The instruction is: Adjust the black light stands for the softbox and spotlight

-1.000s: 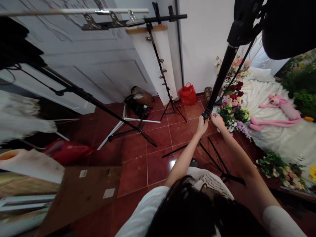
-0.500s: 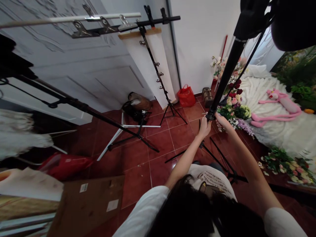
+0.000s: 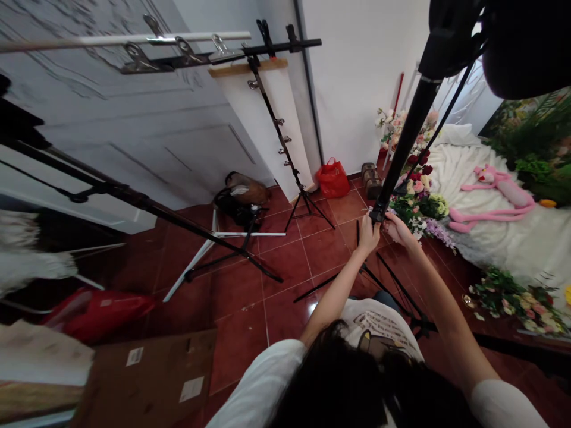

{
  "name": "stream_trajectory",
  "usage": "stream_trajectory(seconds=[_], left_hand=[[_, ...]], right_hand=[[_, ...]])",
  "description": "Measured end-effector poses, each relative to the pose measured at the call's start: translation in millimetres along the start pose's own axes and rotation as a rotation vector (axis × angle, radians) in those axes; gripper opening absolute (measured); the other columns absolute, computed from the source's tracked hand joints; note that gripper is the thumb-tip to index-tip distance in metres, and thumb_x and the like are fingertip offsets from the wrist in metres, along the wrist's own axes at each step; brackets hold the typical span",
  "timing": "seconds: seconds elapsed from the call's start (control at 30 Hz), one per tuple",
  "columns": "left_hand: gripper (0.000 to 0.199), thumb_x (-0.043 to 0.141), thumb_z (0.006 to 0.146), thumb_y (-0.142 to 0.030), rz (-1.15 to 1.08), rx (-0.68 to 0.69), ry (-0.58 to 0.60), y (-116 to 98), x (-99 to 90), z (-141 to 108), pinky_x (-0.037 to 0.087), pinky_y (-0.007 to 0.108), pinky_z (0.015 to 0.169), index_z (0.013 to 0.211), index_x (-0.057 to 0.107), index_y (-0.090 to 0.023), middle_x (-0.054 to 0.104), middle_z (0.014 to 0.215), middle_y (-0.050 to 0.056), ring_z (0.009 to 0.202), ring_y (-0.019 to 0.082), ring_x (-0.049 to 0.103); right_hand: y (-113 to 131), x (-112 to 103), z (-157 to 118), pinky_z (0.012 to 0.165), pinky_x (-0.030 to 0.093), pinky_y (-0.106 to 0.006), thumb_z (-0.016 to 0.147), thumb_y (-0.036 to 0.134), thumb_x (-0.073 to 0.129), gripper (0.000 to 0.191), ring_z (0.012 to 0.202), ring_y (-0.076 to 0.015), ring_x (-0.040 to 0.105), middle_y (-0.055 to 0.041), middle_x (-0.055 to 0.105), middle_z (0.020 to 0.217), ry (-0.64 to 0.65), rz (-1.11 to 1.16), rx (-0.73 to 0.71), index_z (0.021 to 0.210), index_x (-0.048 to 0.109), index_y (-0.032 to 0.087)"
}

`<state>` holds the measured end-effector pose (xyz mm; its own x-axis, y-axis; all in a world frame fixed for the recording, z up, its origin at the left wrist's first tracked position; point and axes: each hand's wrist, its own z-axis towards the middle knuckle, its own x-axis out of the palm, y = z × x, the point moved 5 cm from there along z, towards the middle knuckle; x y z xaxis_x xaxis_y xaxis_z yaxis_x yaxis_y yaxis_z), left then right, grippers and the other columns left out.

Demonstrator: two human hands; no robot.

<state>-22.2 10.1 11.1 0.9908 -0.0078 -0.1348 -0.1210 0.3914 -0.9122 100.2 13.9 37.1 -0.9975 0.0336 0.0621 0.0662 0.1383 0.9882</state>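
A black light stand (image 3: 407,139) rises tilted in front of me, with a large dark fixture (image 3: 521,50) at its upper end, partly out of view. My left hand (image 3: 369,233) is closed round the pole just below its black locking collar (image 3: 378,212). On the other side, my right hand (image 3: 400,230) has its fingers curled in against the collar; its fingertips are partly hidden, perhaps on a knob. The stand's lower legs (image 3: 395,279) spread over the floor close to my body.
Another black stand (image 3: 165,211) slants across the left. Further back, a stand (image 3: 285,148) carries a crossbar with metal clips and a white backdrop. A red bag (image 3: 333,178), artificial flowers (image 3: 419,196) and a pink plush toy (image 3: 508,184) lie beyond. A cardboard box (image 3: 156,374) sits front left.
The view has shifted slightly, so the surroundings sit a little lower and further left. My right hand has drawn slightly away from the pole's front, its fingers more curled. My left hand keeps its grip.
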Motion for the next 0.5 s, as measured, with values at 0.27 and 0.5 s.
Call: stream_trajectory(seconds=[0.27,0.5], left_hand=[[0.069,0.029,0.093,-0.075,0.009,0.016,-0.014,-1,-0.8,2,0.042,0.051,0.108,0.117,0.059,-0.018,0.063,0.119,0.018,0.119,0.030,0.057],[0.068,0.029,0.092,-0.076,0.004,0.004,-0.017,-7,-1.4,3,0.042,0.048,0.106,0.114,0.058,-0.019,0.062,0.116,0.017,0.117,0.029,0.057]], right_hand=[[-4,-11,-4,0.059,0.046,-0.023,0.067,0.058,0.074,0.043,0.056,-0.0090,0.044,0.0086,0.047,0.067,-0.013,0.075,-0.046,0.082,0.053,0.024],[-6,-17,-14,0.056,0.043,-0.021,0.071,0.049,0.072,0.041,0.054,-0.0086,0.041,0.0088,0.051,0.068,-0.049,0.126,0.014,0.101,0.061,0.023]])
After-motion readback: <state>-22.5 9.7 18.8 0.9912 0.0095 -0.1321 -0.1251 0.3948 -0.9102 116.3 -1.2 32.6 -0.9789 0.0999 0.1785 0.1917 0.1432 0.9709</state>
